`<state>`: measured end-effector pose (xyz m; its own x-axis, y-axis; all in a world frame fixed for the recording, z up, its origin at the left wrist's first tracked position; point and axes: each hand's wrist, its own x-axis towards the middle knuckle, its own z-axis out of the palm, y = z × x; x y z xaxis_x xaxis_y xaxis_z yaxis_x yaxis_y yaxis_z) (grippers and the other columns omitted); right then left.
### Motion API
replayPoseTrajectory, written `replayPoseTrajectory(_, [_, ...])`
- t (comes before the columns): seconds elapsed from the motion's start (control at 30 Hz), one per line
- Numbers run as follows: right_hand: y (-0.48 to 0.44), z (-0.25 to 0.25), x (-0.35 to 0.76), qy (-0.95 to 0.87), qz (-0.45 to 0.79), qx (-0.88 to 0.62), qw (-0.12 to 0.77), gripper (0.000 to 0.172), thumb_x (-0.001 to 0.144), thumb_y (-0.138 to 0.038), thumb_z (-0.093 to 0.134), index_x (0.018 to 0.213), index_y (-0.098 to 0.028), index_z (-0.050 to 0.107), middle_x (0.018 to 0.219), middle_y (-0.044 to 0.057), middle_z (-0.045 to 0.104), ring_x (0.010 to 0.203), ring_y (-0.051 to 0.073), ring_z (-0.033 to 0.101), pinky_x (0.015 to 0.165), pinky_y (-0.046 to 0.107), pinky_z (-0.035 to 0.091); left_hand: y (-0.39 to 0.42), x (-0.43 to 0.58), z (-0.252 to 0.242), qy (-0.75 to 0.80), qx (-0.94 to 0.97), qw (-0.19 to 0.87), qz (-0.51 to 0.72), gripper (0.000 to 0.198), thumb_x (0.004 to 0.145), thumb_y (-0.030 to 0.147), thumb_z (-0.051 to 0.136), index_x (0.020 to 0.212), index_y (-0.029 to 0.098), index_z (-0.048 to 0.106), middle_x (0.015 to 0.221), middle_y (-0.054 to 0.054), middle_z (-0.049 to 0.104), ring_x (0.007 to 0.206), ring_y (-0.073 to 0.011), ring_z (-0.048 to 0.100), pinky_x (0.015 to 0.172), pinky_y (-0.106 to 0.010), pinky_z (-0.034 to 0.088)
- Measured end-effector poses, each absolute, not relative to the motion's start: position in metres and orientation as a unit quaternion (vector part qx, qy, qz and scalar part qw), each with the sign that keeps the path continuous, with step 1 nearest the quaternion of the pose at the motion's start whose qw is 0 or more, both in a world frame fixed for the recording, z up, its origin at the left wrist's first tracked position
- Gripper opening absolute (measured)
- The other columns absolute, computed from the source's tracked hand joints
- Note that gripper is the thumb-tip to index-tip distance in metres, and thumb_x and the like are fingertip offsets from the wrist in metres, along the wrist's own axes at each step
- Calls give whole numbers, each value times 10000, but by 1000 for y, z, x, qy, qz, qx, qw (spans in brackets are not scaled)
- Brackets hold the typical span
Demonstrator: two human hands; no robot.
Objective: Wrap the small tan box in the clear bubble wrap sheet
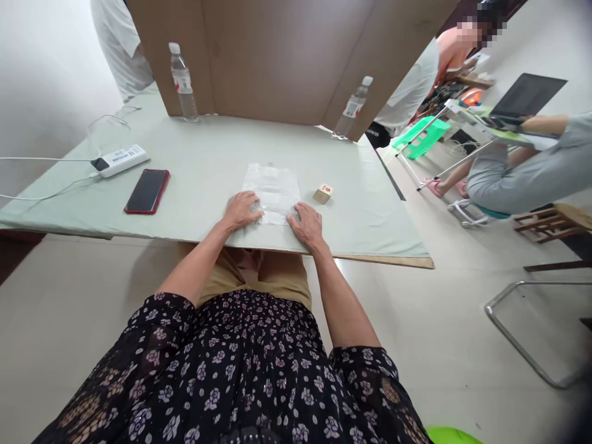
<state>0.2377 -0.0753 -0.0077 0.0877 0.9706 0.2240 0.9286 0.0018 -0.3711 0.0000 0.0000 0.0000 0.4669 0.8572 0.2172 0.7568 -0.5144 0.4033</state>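
Observation:
A clear plastic bag (272, 185) with bubble wrap inside lies flat on the pale green table (203, 166). My left hand (241, 210) rests on its near left corner, fingers curled down onto the plastic. My right hand (306, 224) presses on its near right corner, fingers bent and pinching the bag's edge. A small wooden block (322, 193) with a red mark sits just right of the bag, a short way beyond my right hand.
A red-edged phone (147, 190) and a white power strip (119, 160) lie at the left. Two water bottles (182, 82) (354, 106) stand before a cardboard screen (287, 55). People sit at the right near a laptop (525, 95); another person stands behind the screen.

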Motion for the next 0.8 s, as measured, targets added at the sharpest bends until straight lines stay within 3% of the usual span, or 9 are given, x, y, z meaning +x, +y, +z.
replayPoseTrajectory(0.6, [-80,-6,237,-675,60,-697,232,487,908,-391,574,1338,-168,626,1499,159,576,1409,318,487,1172,500,345,-2,0,6,486,848,126,171,510,818,401,643,1273,175,678,1495,-129,578,1410,-313,505,1214,-463,365])
replayPoseTrajectory(0.8, [-89,-9,242,-656,67,-685,311,456,901,-396,568,1290,-171,642,1460,171,600,1358,310,535,1140,498,404,6,-10,13,462,848,193,171,509,836,453,612,1272,195,660,1455,-117,614,1381,-294,539,1200,-463,399])
